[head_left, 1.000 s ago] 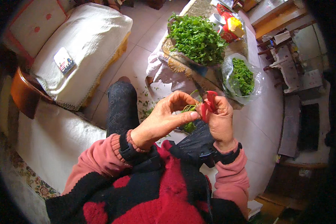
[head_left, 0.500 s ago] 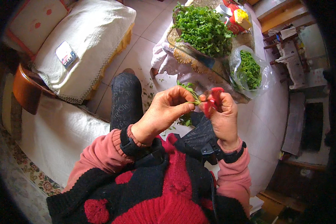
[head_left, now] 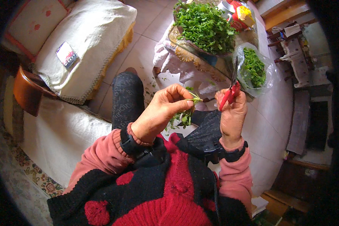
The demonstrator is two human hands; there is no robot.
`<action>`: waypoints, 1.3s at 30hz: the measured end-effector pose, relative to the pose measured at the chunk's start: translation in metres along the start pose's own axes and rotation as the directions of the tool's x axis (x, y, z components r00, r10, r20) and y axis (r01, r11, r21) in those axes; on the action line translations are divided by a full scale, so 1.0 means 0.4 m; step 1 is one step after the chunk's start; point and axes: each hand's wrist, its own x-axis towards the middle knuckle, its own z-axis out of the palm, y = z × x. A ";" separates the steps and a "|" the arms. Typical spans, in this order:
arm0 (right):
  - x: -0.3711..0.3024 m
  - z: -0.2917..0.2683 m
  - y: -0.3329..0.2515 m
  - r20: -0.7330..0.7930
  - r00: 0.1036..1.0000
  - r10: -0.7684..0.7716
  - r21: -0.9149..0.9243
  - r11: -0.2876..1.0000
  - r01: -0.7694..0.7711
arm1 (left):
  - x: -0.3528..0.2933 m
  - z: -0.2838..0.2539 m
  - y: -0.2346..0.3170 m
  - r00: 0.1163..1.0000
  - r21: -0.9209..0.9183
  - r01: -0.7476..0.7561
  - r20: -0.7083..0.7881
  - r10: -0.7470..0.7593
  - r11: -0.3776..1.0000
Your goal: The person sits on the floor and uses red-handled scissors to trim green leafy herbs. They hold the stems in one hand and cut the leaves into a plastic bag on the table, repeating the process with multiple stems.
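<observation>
My left hand (head_left: 154,109) pinches a small herb sprig (head_left: 194,98) by its pale stems between thumb and fingertips. Green leaves (head_left: 184,117) hang below those fingers. In my right hand (head_left: 232,122) are red-handled scissors (head_left: 230,95), their dark blades pointing up and away from me. A dark brownish end of the sprig reaches toward my right fingertips; whether they touch it I cannot tell. Past my hands, a big heap of leafy green herbs (head_left: 205,30) lies on the low table (head_left: 184,52). Chopped-looking greens (head_left: 253,67) sit in a clear plastic bag (head_left: 268,80) at the right corner.
A white mug (head_left: 226,7) and a red-and-yellow package (head_left: 243,16) stand behind the heap. At left, a phone (head_left: 66,55) lies on a white-covered seat (head_left: 98,34) with a wooden armrest (head_left: 28,90). Leaf scraps litter the tiled floor near my knee (head_left: 127,94).
My right hand has moved slightly right, away from the left, and the scissors' blades now point up. The left hand has stayed nearly in place with the sprig.
</observation>
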 end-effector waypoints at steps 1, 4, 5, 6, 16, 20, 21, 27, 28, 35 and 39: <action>-0.003 -0.010 -0.004 0.050 0.995 0.084 0.001 0.996 -0.084 | 0.003 -0.001 0.001 1.000 -0.054 -0.001 0.013 0.002 0.999; -0.021 -0.016 -0.010 0.099 0.985 0.140 0.034 0.989 -0.144 | 0.002 -0.005 0.005 0.997 -0.155 0.070 0.054 -0.062 0.985; -0.026 -0.014 -0.012 0.125 0.988 0.092 0.077 0.992 -0.102 | 0.002 -0.004 0.004 0.995 -0.152 0.085 0.067 -0.075 0.985; -0.029 -0.010 -0.013 0.106 0.989 0.107 0.031 0.993 -0.111 | 0.003 -0.002 0.003 0.993 -0.151 0.099 0.081 -0.087 0.984; -0.032 0.010 -0.023 0.140 0.976 0.165 0.057 0.983 -0.174 | 0.004 0.003 -0.021 0.990 -0.087 0.116 0.087 -0.109 0.989; -0.038 0.005 -0.023 0.114 0.985 0.131 0.009 0.991 -0.132 | 0.013 -0.007 -0.006 0.994 0.106 -0.009 -0.108 0.021 0.994; -0.039 0.005 -0.024 0.108 0.987 0.119 -0.018 0.993 -0.118 | 0.012 -0.011 0.004 0.993 0.171 -0.064 -0.083 0.079 0.983; -0.038 0.016 -0.027 0.126 0.991 0.052 -0.128 0.991 -0.036 | 0.011 -0.008 0.044 0.988 0.255 -0.154 0.039 0.149 0.955; -0.038 0.016 -0.028 0.119 0.991 0.061 -0.116 0.992 -0.047 | 0.008 -0.006 0.047 0.991 0.253 -0.135 0.029 0.132 0.958; -0.032 0.001 -0.016 0.057 0.998 0.030 -0.156 0.988 -0.020 | -0.043 -0.035 0.068 0.921 0.632 -0.350 0.099 0.376 0.692; -0.032 0.003 -0.008 -0.006 0.999 0.037 -0.086 0.996 -0.037 | -0.048 -0.048 0.048 0.970 0.487 -0.180 -0.056 0.236 0.855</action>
